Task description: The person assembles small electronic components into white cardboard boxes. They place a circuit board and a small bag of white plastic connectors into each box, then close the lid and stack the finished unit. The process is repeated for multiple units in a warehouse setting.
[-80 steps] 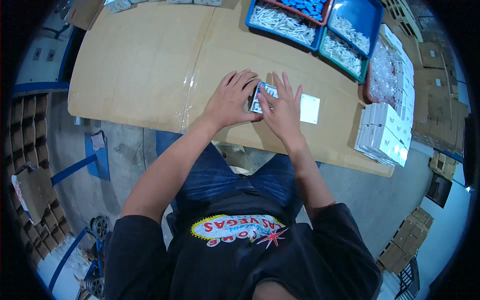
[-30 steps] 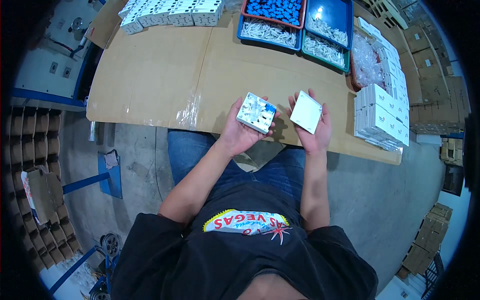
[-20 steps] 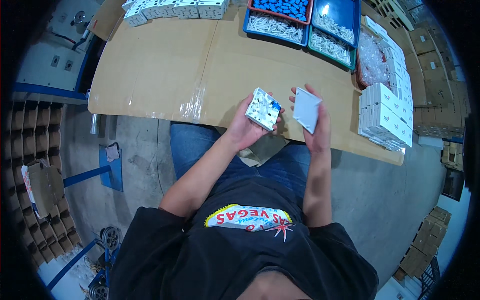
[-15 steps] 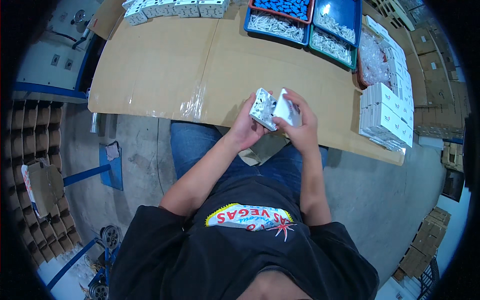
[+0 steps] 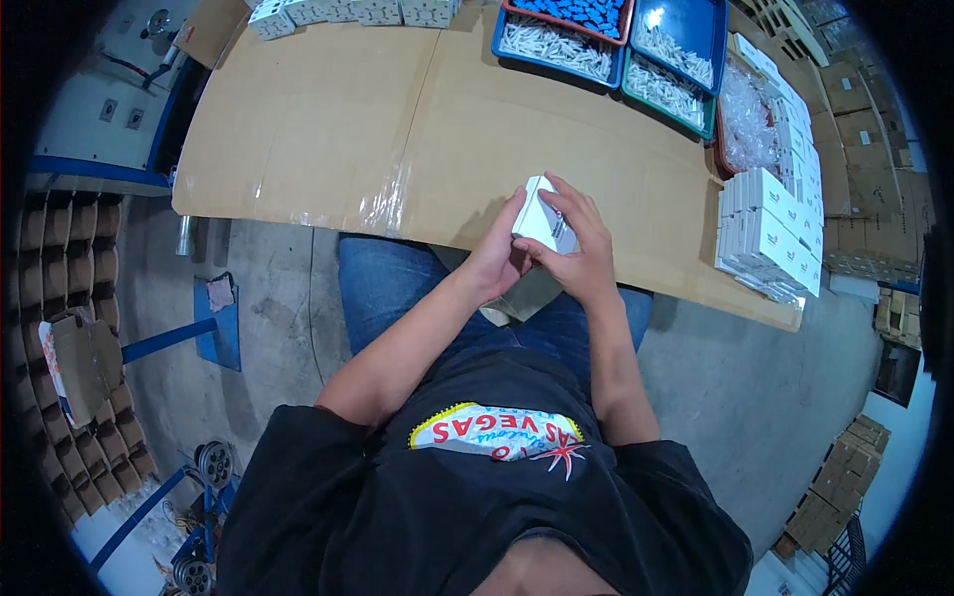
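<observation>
Just over the table's near edge, both my hands are around a small white boxy unit. A smooth white cover [image 5: 543, 217] lies over it and hides its speckled face. My left hand [image 5: 495, 253] is closed around the unit's left side and underside. From the right, my right hand [image 5: 584, 238] grips the cover, thumb at its near edge and fingers along its far right side. Whether the cover sits fully down on the unit I cannot tell.
Cardboard covers the table [image 5: 328, 119]. White units with dark marks [image 5: 378, 10] line its far left. Trays of white plugs [image 5: 556, 50] and blue pieces [image 5: 581, 15] stand far right. Nearer are clear plastic bags [image 5: 745, 119] and stacked white pieces [image 5: 770, 228].
My right hand has brought the white cover leftward onto the unit in my left hand. The unit's speckled face, visible before, is now covered, and my hands are closer together.
</observation>
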Action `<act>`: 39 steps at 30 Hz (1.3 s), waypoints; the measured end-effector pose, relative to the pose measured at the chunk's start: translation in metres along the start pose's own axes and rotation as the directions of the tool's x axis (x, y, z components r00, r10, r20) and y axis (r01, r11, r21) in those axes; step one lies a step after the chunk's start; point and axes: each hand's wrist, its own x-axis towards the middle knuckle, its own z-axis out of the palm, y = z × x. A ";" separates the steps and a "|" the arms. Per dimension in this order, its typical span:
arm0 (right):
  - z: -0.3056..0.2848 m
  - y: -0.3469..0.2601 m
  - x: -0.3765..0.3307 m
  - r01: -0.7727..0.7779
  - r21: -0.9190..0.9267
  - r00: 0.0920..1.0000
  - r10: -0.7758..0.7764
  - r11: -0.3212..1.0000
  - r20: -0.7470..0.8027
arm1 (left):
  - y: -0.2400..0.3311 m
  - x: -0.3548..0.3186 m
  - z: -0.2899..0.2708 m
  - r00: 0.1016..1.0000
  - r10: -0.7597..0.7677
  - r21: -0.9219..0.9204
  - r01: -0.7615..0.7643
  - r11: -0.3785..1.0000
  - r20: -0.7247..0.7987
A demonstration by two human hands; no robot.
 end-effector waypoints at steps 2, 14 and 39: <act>0.001 0.002 0.000 0.002 0.006 1.000 -0.002 1.000 0.000 | 0.000 0.000 0.000 1.000 0.001 -0.009 -0.001 1.000 0.004; 0.005 0.007 -0.004 -0.055 0.077 0.998 0.056 0.995 -0.010 | -0.005 0.001 -0.003 1.000 -0.004 0.017 0.004 1.000 0.006; -0.007 0.007 0.001 -0.040 0.073 0.991 0.030 0.997 0.129 | 0.016 -0.012 -0.003 0.998 -0.059 0.402 0.062 0.913 -0.021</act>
